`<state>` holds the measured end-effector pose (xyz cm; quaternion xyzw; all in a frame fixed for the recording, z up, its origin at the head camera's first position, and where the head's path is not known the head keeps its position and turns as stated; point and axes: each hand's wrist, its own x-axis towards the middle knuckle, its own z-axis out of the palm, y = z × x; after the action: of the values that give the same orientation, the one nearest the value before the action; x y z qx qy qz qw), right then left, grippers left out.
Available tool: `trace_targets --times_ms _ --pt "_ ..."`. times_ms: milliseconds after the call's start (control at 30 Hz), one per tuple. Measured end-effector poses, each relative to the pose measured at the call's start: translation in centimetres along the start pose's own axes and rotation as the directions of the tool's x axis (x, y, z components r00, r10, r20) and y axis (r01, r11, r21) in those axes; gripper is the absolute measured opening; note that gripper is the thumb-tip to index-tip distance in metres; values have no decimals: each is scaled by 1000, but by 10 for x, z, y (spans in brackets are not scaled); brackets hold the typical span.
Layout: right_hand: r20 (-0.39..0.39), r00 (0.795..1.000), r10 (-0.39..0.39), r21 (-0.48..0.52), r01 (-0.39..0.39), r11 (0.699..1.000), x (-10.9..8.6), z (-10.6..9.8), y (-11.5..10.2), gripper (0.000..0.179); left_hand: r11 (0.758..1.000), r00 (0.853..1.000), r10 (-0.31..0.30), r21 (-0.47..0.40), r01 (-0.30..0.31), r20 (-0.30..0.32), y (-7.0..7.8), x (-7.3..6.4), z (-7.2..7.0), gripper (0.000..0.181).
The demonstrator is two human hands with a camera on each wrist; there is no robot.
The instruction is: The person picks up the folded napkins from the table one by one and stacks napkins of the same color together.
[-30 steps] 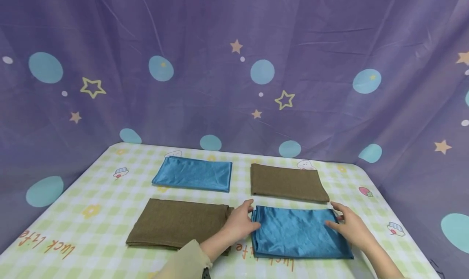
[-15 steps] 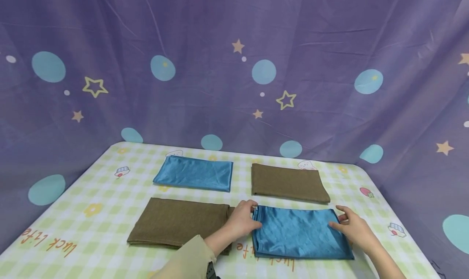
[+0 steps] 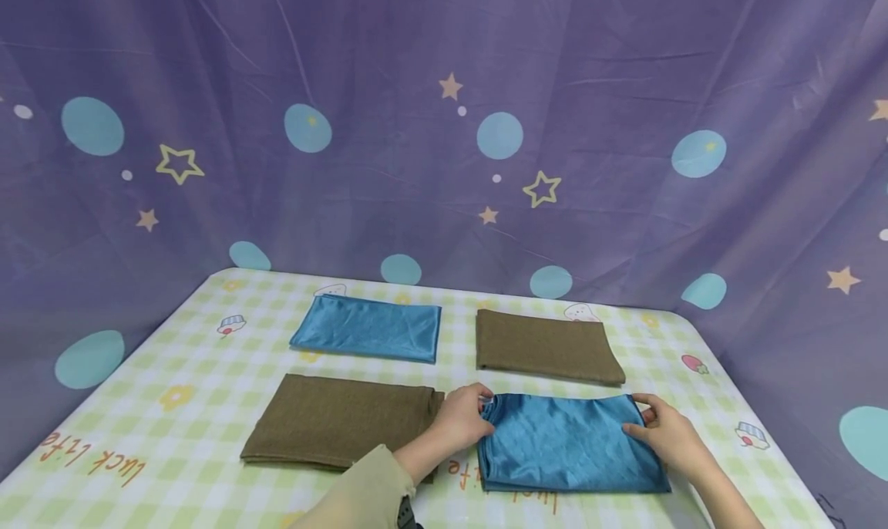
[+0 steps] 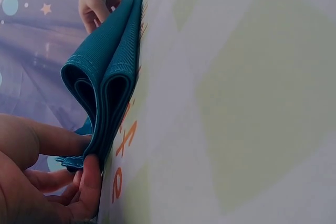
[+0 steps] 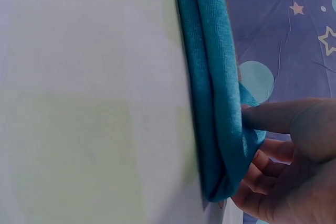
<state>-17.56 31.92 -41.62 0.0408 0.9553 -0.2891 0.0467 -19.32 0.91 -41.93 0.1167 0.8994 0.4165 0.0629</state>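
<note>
The left hand (image 3: 462, 421) and right hand (image 3: 670, 433) are pinching the far corners of the front blue cloth (image 3: 569, 446), resting on the tabletop (image 3: 159, 429). A front brown cloth (image 3: 340, 421) is lying to its left; a rear brown cloth (image 3: 544, 346) and rear blue cloth (image 3: 368, 328) are lying behind.

A glossy blue rectangle of folded cloth (image 3: 562, 448) is pinched near its far corners by a bare left hand (image 3: 461, 419) and a bare right hand (image 3: 669, 435). To its left, a matte brown folded cloth (image 3: 340, 421) is partly hidden by a pale sleeve (image 3: 368, 494). Farther back, a second glossy blue folded cloth (image 3: 368, 328) and a second matte brown one (image 3: 544, 346) are laid side by side, apart, on a green-and-white checked tablecloth (image 3: 208, 444).
</note>
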Motion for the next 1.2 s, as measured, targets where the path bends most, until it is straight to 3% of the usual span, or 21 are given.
trace_targets --times_ms 300,700,867,1200 --pt "-31 999 -14 -44 13 999 -3 1 -6 59 1000 1000 23 11 -23 -9 0 -4 -1 33" --pt "-31 999 -22 12 22 1000 -4 0 -11 50 994 992 110 21 -109 -56 -1 -7 -1 26" --pt "-43 998 -51 59 53 997 -4 0 -11 43 996 995 93 -11 -93 -28 -1 -5 -3 25" --pt "-90 992 -88 42 92 995 -4 -2 -13 44 991 998 43 -126 -36 49 0 -3 -9 27"
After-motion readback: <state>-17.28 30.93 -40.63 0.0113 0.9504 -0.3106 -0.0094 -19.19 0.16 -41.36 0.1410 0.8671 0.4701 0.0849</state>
